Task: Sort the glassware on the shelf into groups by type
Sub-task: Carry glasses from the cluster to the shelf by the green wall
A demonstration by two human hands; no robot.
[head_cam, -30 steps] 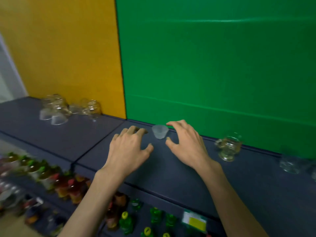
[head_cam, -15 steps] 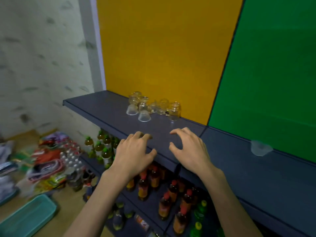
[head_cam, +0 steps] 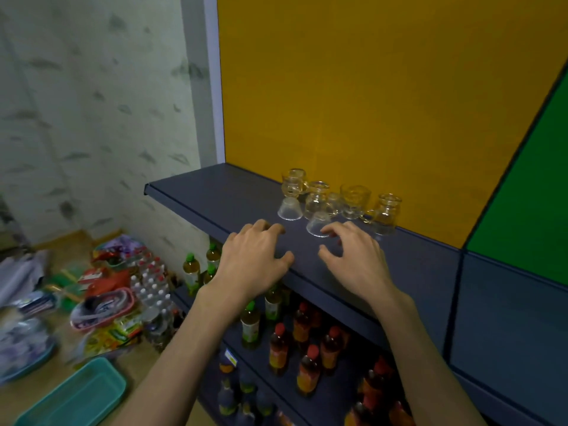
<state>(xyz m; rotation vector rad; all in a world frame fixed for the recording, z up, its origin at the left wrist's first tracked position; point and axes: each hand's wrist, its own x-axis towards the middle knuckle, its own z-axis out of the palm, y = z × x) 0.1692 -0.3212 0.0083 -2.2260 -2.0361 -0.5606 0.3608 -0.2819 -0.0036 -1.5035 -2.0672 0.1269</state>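
A cluster of clear glassware stands on the dark blue shelf [head_cam: 215,198] against the yellow panel. It holds two upturned small cups, one [head_cam: 289,209] on the left and one [head_cam: 318,224] nearer me, plus handled glass mugs [head_cam: 355,200] and a small jar [head_cam: 388,212] on the right. My left hand [head_cam: 256,261] hovers palm-down over the shelf's front edge, fingers apart, holding nothing. My right hand [head_cam: 353,259] is beside it, fingers spread, its fingertips just short of the nearer upturned cup.
Bottles with red caps [head_cam: 278,348] and green caps [head_cam: 191,270] fill the lower shelves under my arms. A teal tray [head_cam: 76,395], packs of water bottles [head_cam: 150,287] and bags lie on the floor at the left. A green panel [head_cam: 528,195] starts at the right.
My view and both hands have swung left along the shelf, from the lone cup by the green panel to the cluster by the yellow panel. The hands are closer to that cluster now.
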